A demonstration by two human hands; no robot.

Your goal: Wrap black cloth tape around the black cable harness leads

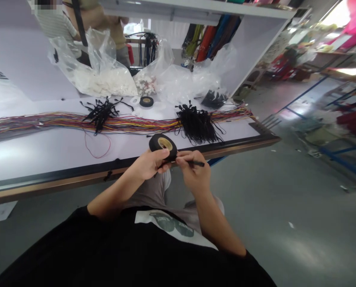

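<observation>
My left hand (150,164) is closed round a large roll of black tape (172,148), thumb across its side. The roll is tilted and its tan core shows. Close beside it, my right hand (198,175) pinches a slim black piece (197,163) whose end sticks out to the right. Fingers hide the rest of that piece, so I cannot tell its kind. The fingertips of my right hand are at the roll's lower right edge. Both hands are just over the front edge of the table (130,149).
A long bundle of coloured wires (136,124) runs along the table. On it lie two heaps of black cables with connectors, one left (101,113) and one right (197,125). Behind are a smaller tape roll (146,101) and clear bags of white parts (106,81). A person (115,28) stands beyond.
</observation>
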